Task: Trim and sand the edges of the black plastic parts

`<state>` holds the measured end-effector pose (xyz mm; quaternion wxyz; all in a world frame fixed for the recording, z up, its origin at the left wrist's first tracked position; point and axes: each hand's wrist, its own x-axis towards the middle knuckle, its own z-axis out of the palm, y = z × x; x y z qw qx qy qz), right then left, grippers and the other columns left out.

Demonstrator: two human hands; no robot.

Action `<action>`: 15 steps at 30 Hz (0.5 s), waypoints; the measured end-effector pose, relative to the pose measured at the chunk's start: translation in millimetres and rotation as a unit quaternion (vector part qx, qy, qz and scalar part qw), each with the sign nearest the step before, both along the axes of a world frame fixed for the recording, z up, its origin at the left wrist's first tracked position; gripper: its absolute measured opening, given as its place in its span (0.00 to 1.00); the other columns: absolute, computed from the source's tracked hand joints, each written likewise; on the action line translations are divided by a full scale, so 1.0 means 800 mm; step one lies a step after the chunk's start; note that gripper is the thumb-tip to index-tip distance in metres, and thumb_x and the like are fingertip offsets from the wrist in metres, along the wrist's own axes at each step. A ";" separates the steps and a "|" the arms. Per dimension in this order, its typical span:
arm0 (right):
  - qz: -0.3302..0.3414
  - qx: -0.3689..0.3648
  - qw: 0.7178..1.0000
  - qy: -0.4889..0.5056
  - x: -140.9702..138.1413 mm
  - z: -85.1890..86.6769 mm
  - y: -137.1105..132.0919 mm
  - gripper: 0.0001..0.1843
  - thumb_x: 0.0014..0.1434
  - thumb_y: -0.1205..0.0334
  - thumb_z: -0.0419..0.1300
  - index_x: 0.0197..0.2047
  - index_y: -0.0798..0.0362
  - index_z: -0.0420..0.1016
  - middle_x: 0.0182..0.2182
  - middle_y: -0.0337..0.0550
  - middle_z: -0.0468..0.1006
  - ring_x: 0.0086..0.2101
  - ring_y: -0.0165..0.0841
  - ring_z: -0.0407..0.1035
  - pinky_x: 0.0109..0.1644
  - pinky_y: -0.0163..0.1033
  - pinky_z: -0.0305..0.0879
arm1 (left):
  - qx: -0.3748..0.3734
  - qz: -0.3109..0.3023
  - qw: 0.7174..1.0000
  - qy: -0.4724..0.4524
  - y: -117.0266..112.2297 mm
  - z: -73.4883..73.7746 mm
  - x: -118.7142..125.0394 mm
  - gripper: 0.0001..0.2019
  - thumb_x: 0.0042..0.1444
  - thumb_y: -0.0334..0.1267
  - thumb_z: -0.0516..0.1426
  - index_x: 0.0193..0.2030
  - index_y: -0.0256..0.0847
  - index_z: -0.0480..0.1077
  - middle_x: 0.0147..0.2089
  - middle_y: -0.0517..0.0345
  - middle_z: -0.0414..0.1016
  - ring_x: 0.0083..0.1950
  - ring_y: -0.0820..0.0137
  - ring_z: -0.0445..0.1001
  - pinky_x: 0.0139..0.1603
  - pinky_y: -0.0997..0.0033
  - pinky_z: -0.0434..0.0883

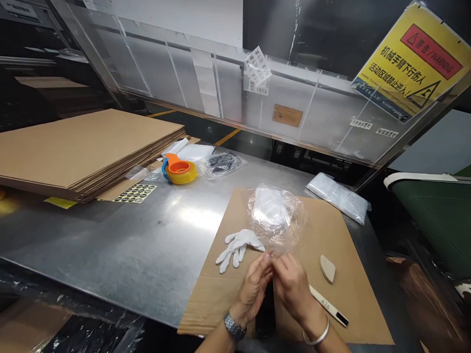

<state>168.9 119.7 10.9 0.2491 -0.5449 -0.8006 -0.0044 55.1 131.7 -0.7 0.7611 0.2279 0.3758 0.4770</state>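
Note:
My left hand (pixel 254 286) and my right hand (pixel 292 284) meet over a sheet of brown cardboard (pixel 342 235) on the metal table (pixel 147 245). Both pinch the near edge of a crumpled clear plastic bag (pixel 275 215) that puffs up just beyond my fingers. A dark object lies under my hands, mostly hidden. A white glove (pixel 239 245) lies on the cardboard just left of the bag. My left wrist wears a watch, my right a silver bangle.
A beige wedge-shaped piece (pixel 327 268) and a white labelled stick (pixel 328 306) lie right of my hands. A tape dispenser (pixel 179 170), sticker sheet (pixel 134 193), packed plastic bags (pixel 338 196) and a stack of cardboard sheets (pixel 81 147) sit farther back. A clear guard panel with a yellow warning sign (pixel 412 63) stands behind.

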 end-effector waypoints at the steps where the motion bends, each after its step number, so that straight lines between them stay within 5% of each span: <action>1: 0.010 0.009 1.000 -0.004 -0.008 0.001 -0.012 0.14 0.63 0.69 0.44 0.31 0.54 0.68 0.28 0.44 0.70 0.30 0.34 0.60 0.34 0.38 0.56 | -0.017 -0.015 0.999 -0.028 -0.001 0.004 0.000 0.21 0.50 0.43 0.59 0.49 0.32 0.68 0.44 0.43 0.76 0.47 0.59 0.74 0.51 0.60 0.68; 12: -0.002 0.021 0.998 0.054 -0.018 -0.006 -0.075 0.11 0.61 0.71 0.47 0.42 0.55 0.70 0.33 0.48 0.70 0.33 0.36 0.61 0.35 0.40 0.57 | -0.149 0.041 0.978 -0.139 -0.028 0.001 -0.017 0.10 0.59 0.32 0.50 0.48 0.37 0.60 0.38 0.48 0.77 0.43 0.63 0.77 0.47 0.61 0.71; 15: 0.001 0.020 0.997 0.074 -0.017 -0.007 -0.081 0.13 0.61 0.71 0.47 0.38 0.53 0.71 0.31 0.46 0.71 0.32 0.36 0.62 0.35 0.39 0.58 | -0.160 0.052 0.976 -0.139 -0.035 0.005 -0.018 0.10 0.60 0.32 0.50 0.48 0.36 0.60 0.39 0.47 0.76 0.42 0.64 0.77 0.45 0.64 0.71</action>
